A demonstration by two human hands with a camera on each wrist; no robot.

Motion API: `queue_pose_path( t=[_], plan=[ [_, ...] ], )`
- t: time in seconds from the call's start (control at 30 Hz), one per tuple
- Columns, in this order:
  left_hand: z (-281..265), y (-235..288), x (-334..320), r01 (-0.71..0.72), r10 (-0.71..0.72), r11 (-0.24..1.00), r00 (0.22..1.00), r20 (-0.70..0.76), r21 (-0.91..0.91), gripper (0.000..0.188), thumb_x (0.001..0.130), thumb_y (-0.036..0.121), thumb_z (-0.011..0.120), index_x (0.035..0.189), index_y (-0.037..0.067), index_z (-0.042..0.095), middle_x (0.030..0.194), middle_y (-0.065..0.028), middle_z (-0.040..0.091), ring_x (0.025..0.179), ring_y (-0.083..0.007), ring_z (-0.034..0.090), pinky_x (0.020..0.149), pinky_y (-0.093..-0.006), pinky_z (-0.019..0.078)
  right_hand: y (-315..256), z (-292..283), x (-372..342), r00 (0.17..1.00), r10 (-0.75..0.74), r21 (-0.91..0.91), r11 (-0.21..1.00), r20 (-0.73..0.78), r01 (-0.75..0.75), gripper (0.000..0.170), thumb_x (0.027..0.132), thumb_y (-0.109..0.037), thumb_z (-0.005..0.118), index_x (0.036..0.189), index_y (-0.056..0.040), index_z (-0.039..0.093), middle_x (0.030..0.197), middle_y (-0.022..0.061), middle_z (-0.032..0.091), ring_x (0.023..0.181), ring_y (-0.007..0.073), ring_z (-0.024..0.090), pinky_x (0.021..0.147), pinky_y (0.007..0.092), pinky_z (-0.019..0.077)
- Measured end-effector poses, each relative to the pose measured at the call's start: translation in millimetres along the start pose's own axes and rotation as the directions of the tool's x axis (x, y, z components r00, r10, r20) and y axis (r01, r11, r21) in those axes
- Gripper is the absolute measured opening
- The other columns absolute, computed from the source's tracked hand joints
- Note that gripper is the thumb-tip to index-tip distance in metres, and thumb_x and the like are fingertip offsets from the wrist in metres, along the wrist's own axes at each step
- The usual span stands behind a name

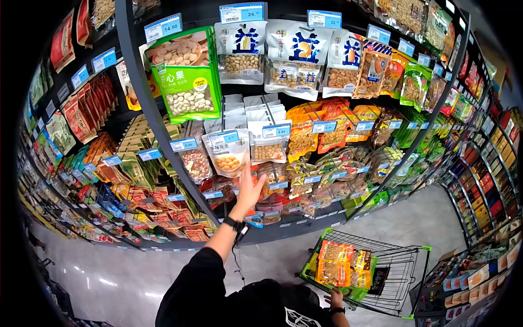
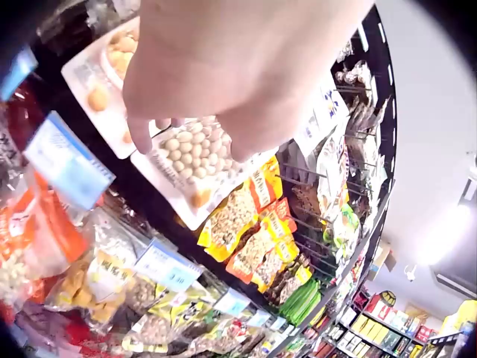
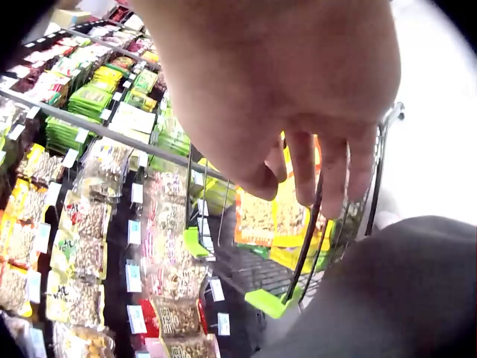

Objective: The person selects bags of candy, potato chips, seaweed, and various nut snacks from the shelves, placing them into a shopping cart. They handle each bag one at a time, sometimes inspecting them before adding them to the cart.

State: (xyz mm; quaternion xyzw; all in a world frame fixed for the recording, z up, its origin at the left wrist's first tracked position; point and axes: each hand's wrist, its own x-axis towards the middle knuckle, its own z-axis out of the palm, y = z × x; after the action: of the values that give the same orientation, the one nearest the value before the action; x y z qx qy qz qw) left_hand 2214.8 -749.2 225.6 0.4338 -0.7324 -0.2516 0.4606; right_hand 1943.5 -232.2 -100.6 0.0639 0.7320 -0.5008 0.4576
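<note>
My left hand [image 1: 249, 188] reaches up to the rack, its fingers at the lower right corner of a white bag of peanuts [image 1: 227, 155]. Beside it hangs another white bag of round nuts [image 1: 270, 146]. In the left wrist view the fingers and thumb are spread over that bag [image 2: 195, 153], some fingertips hidden by the hand. Low in the head view, my right hand [image 1: 335, 298] holds the rim of a wire shopping cart [image 1: 400, 256]. Orange and yellow snack bags [image 1: 336, 262] lie in the cart. From the right wrist, fingers [image 3: 335, 171] hang over its black rail.
Large nut pouches, including a green one [image 1: 188, 79], hang above the left hand. Blue-and-white price tags [image 1: 324, 127] stick out along the hooks. A dark shelf post [image 1: 158, 103] stands left. Grey floor [image 1: 436, 207] extends around the cart, with more shelves [image 1: 485, 180] at right.
</note>
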Motion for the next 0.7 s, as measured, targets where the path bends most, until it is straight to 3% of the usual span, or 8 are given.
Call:
queue_pose_path(
  t=[0.17,0.27,0.3,0.37,0.43,0.47,0.57,0.7],
  plan=[
    [28.2,-4.4,61.4,-0.023,0.005,0.993,0.99,-0.144,-0.119,0.089,0.09,0.035,0.071,0.151,-0.006,0.021,0.148,-0.0296,0.033,0.136,-0.0437,0.035,0.115,-0.0472,0.0284,38.1,-39.3,-24.3,0.993,0.012,0.106,0.994,-0.117,0.0,0.035,0.091,-0.019,0.057,0.124,-0.0097,0.05,0.1,0.0113,0.065,0.078,0.0332,0.071,0.062,0.0459,0.0572],
    [42.5,-10.4,75.8,-0.058,0.041,0.998,0.93,-0.365,-0.034,0.096,0.084,0.032,0.077,0.151,-0.008,0.021,0.15,-0.0309,0.031,0.141,-0.0436,0.027,0.118,-0.0484,0.022,93.8,-86.1,11.9,0.999,0.017,0.189,0.982,-0.05,-0.007,0.037,0.091,-0.014,0.055,0.127,-0.0064,0.048,0.101,0.0137,0.062,0.082,0.0345,0.069,0.062,0.0533,0.0591],
    [40.7,-5.2,79.2,-0.069,0.047,0.997,0.913,-0.406,-0.04,0.098,0.083,0.033,0.079,0.151,-0.008,0.021,0.15,-0.0315,0.031,0.142,-0.0432,0.027,0.119,-0.0484,0.0207,134.1,-103.0,47.4,0.984,-0.122,0.288,0.945,-0.127,0.154,0.037,0.09,-0.006,0.056,0.126,-0.0019,0.048,0.101,0.0151,0.059,0.087,0.0335,0.067,0.064,0.0544,0.0617],
    [47.0,-19.8,92.0,-0.046,0.023,0.998,0.924,-0.382,-0.05,0.095,0.081,0.033,0.082,0.147,-0.008,0.028,0.146,-0.0302,0.039,0.137,-0.04,0.037,0.114,-0.0467,0.0299,139.2,-108.6,29.6,0.983,-0.102,0.338,0.93,-0.149,0.148,0.034,0.088,-0.001,0.056,0.121,0.0024,0.049,0.102,0.0156,0.057,0.091,0.0319,0.065,0.067,0.0558,0.0634],
    [50.1,-22.6,98.4,-0.005,-0.101,0.881,0.975,-0.198,-0.473,0.087,0.08,0.032,0.083,0.141,-0.008,0.037,0.139,-0.0265,0.049,0.127,-0.0353,0.05,0.106,-0.0435,0.0406,148.2,-112.0,25.0,0.964,-0.093,0.294,0.941,-0.249,0.166,0.035,0.088,-0.003,0.056,0.122,0.0059,0.054,0.103,0.0163,0.061,0.09,0.0311,0.067,0.067,0.0529,0.0623],
    [43.6,-9.0,94.9,0.02,-0.137,0.884,0.967,-0.217,-0.467,0.082,0.08,0.032,0.084,0.137,-0.008,0.041,0.133,-0.0236,0.054,0.12,-0.0311,0.057,0.099,-0.0397,0.0464,148.6,-116.9,22.6,0.964,-0.101,0.252,0.954,-0.245,0.164,0.035,0.089,-0.005,0.057,0.122,0.0066,0.055,0.104,0.0168,0.063,0.089,0.0306,0.068,0.067,0.0495,0.0617],
    [41.7,-0.2,97.1,-0.027,-0.084,0.917,0.962,-0.258,-0.398,0.089,0.081,0.032,0.084,0.144,-0.007,0.035,0.14,-0.0234,0.049,0.129,-0.0312,0.049,0.107,-0.0411,0.0394,148.5,-130.6,20.0,0.965,-0.119,0.111,0.983,-0.234,0.148,0.033,0.089,-0.01,0.058,0.117,0.0079,0.058,0.106,0.0186,0.066,0.088,0.029,0.071,0.069,0.0411,0.0596],
    [46.7,8.9,97.6,-0.072,-0.038,0.95,0.939,-0.341,-0.303,0.095,0.08,0.033,0.085,0.147,-0.007,0.032,0.144,-0.0241,0.044,0.134,-0.0333,0.043,0.112,-0.0415,0.0336,125.5,-123.8,10.0,0.978,-0.063,0.3,0.946,-0.201,0.123,0.033,0.087,-0.007,0.058,0.116,0.0079,0.053,0.096,0.0188,0.064,0.078,0.0315,0.067,0.061,0.0484,0.0579]
  ],
)
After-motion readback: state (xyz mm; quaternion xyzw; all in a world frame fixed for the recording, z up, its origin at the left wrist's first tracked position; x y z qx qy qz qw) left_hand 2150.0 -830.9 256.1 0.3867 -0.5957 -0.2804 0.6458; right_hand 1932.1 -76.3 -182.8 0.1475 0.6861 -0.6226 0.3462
